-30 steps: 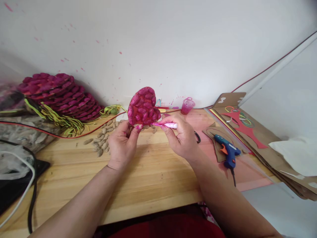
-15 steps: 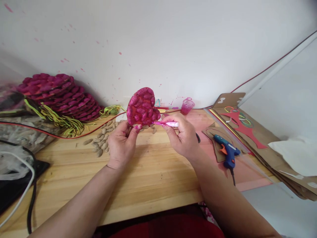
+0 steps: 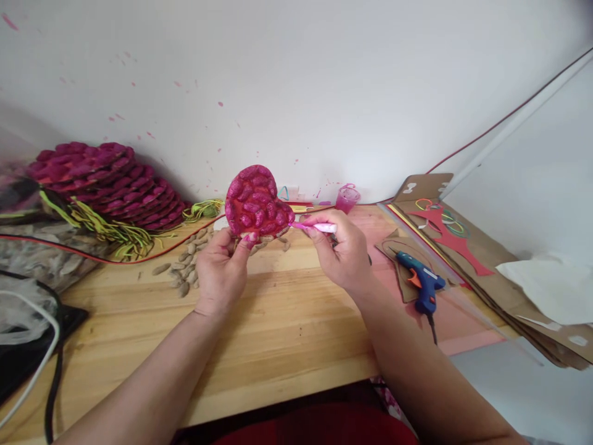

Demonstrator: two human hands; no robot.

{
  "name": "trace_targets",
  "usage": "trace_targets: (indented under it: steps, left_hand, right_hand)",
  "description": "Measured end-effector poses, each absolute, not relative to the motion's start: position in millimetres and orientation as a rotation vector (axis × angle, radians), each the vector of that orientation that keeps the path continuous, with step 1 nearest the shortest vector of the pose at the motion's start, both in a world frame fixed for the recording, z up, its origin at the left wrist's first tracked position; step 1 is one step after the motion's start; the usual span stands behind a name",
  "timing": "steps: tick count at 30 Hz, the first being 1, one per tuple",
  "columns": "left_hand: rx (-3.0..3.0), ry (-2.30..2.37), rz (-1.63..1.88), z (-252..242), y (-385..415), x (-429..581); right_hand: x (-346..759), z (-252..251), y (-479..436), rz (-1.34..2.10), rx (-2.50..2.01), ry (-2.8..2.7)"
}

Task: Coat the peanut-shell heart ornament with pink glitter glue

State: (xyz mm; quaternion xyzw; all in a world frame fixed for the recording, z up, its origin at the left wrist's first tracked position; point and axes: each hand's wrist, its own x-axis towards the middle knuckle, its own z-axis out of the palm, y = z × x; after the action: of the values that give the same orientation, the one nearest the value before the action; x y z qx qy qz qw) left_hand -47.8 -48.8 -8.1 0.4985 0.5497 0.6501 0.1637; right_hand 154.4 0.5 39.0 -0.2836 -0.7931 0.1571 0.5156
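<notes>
1. The left hand (image 3: 218, 271) is closed in a pinch on the lower left edge of a heart-shaped piece (image 3: 257, 201); the thumb, stained pink, presses the front, while the fingers behind are partly hidden.
2. The heart is held up above the wooden table (image 3: 287, 334), its bumpy magenta face turned toward the camera.
3. The right hand (image 3: 340, 253) is closed around a slim brush (image 3: 327, 228) with a pale handle; its pink tip is at the heart's lower right edge, though contact is too small to confirm.
4. Unpainted peanuts (image 3: 185, 266) lie beside and beyond the left hand; a pink-stained cup (image 3: 347, 198) stands behind the right.
5. A stack of magenta pieces (image 3: 111, 182) sits at far left; a blue glue gun (image 3: 426, 284) lies to the right.
</notes>
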Motion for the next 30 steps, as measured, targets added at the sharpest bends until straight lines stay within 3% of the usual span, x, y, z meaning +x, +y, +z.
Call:
trace_targets:
  steps: [21,30]
  left_hand:
    - [1.284,1.472,1.844,-5.0,-48.5,-46.4]
    - [0.955,1.321,1.852,2.6,-48.2,-44.6]
  right_hand:
    - [154.2,38.5,1.7,0.309,-0.66,-1.92]
    - [155.3,35.0,3.3,0.521,-0.741,-1.803]
